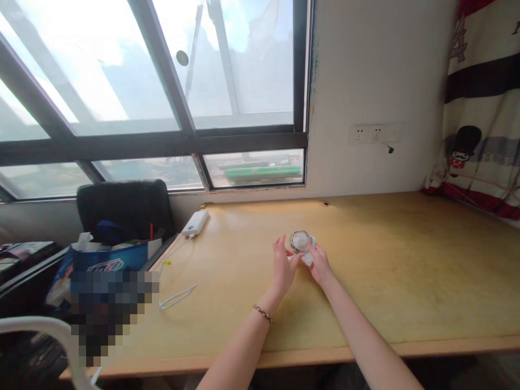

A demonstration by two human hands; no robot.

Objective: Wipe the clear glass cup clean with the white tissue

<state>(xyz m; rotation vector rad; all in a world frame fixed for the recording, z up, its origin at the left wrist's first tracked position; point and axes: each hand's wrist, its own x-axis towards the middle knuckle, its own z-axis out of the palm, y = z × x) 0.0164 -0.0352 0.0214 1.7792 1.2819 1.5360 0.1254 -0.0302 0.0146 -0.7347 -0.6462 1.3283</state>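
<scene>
Both hands meet over the middle of the table around a small round object (299, 241) with a dark, patterned rim and a whitish centre. It looks like a small dish, but I cannot make out its exact kind. White tissue-like material (307, 259) shows beneath it and along its right side. My right hand (320, 264) grips the object and the white material from the right, thumb on top. On the left, my left hand (284, 264) has its thumb and some fingertips at the lower left rim, with other fingers raised. A braided bracelet (262, 313) circles my left wrist.
A white power bank (195, 223) lies at the table's left edge, its white cable (177, 298) looping over the wooden table (406, 281). Left of the table stand a black chair (124, 203) and a blue bag (117, 260). Wall sockets (368, 134) and a curtain (483, 108) are at the right.
</scene>
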